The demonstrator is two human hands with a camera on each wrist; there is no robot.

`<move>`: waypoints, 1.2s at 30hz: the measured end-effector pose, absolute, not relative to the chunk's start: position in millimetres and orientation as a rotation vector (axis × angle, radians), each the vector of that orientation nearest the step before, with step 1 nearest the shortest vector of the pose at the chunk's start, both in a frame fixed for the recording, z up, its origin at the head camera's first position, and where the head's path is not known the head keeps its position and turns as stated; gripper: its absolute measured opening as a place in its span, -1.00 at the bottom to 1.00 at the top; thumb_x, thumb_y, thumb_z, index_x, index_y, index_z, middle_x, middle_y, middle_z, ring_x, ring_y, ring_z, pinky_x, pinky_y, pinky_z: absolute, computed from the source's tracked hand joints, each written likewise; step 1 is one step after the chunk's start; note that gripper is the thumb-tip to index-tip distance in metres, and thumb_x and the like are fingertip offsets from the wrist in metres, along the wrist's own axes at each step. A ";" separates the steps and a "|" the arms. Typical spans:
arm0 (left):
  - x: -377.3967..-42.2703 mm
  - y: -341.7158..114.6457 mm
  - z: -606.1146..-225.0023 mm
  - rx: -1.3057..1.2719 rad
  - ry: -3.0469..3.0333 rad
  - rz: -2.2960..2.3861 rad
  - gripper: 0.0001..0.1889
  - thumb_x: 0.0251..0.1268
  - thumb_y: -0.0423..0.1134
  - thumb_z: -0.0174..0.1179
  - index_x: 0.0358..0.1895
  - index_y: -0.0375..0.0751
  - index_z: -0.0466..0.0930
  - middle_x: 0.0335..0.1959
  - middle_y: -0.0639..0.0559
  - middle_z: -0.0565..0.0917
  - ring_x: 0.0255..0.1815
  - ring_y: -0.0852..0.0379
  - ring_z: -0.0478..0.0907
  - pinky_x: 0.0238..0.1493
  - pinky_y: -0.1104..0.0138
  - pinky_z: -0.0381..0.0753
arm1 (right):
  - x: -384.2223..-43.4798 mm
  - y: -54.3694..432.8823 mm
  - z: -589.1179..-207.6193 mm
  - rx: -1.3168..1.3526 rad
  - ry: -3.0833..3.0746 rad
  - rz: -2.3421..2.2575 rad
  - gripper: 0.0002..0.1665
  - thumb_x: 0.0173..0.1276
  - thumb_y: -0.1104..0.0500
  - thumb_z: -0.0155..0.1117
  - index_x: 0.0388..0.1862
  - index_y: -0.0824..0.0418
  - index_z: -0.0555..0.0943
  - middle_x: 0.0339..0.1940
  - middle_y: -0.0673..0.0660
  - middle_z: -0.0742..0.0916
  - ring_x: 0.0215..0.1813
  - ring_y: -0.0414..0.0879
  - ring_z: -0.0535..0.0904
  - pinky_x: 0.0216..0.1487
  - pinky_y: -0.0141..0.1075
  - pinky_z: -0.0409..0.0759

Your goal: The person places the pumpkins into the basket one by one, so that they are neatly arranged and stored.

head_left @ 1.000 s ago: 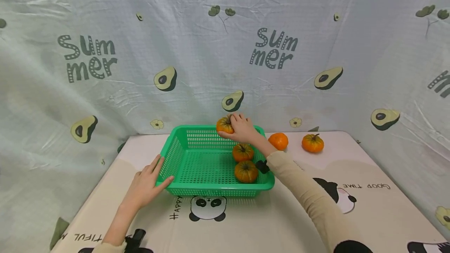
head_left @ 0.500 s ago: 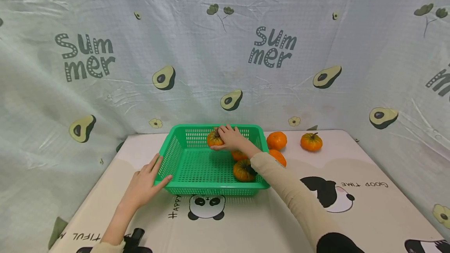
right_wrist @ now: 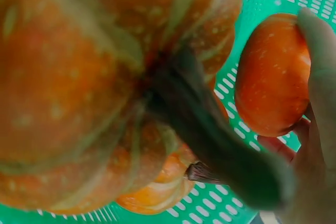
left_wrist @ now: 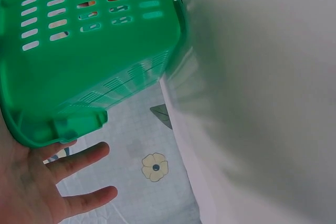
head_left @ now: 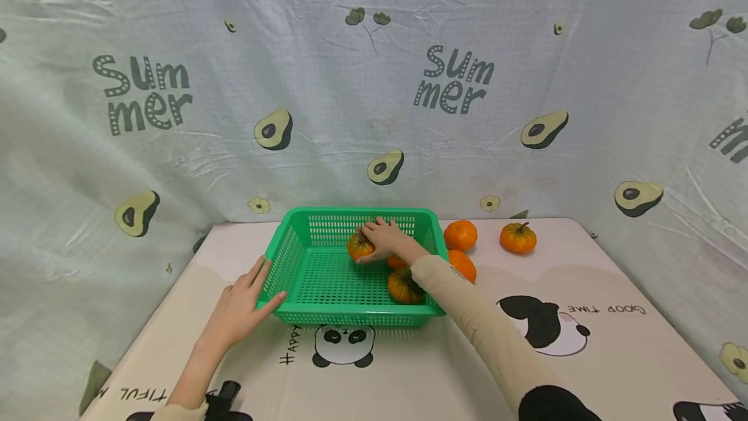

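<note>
One panda-print table, avocado-print curtain, right hand gripping pumpkin, left hand outspread

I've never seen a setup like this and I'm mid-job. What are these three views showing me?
There is no machine here: a person works with two bare hands. The widest picture is taken from the person's head, looking forward and down; the other two are taken from the wrists.

On a printed tablecloth stands a green basket. The right hand holds a small pumpkin inside it, near two more pumpkins. The left hand touches the basket's left side, its fingers straight. To the basket's right are two round orange fruits and a stemmed pumpkin.

The left-wrist picture shows the basket's outer wall; the right-wrist one looks inside, with pumpkins up close.
</note>
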State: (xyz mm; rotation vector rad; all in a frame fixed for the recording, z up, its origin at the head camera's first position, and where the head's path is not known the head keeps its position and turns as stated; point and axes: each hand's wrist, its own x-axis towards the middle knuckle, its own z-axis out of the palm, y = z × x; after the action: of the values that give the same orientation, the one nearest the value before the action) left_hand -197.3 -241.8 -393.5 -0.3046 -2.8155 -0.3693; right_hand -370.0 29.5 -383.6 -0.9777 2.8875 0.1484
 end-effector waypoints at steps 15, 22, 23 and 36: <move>-198.1 -242.3 -395.1 -0.316 -2.803 -0.363 -0.22 0.22 0.17 -0.05 0.35 -0.32 0.07 0.36 -0.28 0.12 0.16 -0.30 0.33 -0.05 -0.13 0.35 | -372.9 31.6 -387.5 -0.998 2.888 0.106 -0.10 -0.01 -0.34 0.22 0.27 0.01 0.25 0.26 0.00 0.38 0.27 0.01 0.19 0.31 0.12 0.06; -198.0 -242.0 -394.9 -0.322 -2.803 -0.365 -0.23 0.22 0.16 -0.05 0.34 -0.33 0.07 0.37 -0.28 0.11 0.16 -0.31 0.32 -0.05 -0.14 0.35 | -373.3 32.2 -386.8 -0.999 2.870 0.045 -0.06 0.00 -0.28 0.27 0.33 -0.05 0.15 0.34 0.01 0.32 0.38 0.05 0.13 0.31 0.13 0.06; -197.9 -242.0 -394.8 -0.321 -2.803 -0.363 -0.23 0.22 0.16 -0.05 0.34 -0.33 0.07 0.37 -0.28 0.11 0.16 -0.31 0.32 -0.05 -0.14 0.35 | -373.1 32.1 -386.7 -1.002 2.868 0.036 -0.05 0.00 -0.26 0.28 0.34 -0.06 0.14 0.35 0.01 0.32 0.38 0.04 0.14 0.31 0.14 0.07; -198.1 -241.4 -395.9 -0.326 -2.790 -0.364 -0.24 0.23 0.15 -0.05 0.34 -0.33 0.08 0.36 -0.27 0.12 0.17 -0.30 0.32 -0.05 -0.14 0.35 | -368.7 35.3 -376.3 -1.031 2.885 -0.079 -0.12 0.10 -0.12 0.26 0.36 -0.06 0.11 0.37 0.04 0.28 0.37 0.03 0.15 0.30 0.13 0.07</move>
State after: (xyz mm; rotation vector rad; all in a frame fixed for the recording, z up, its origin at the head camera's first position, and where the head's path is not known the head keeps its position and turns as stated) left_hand -198.1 -241.4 -395.9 -0.3263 -2.7904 -0.3636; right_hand -368.7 35.3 -376.3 -1.0307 2.8850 -0.0787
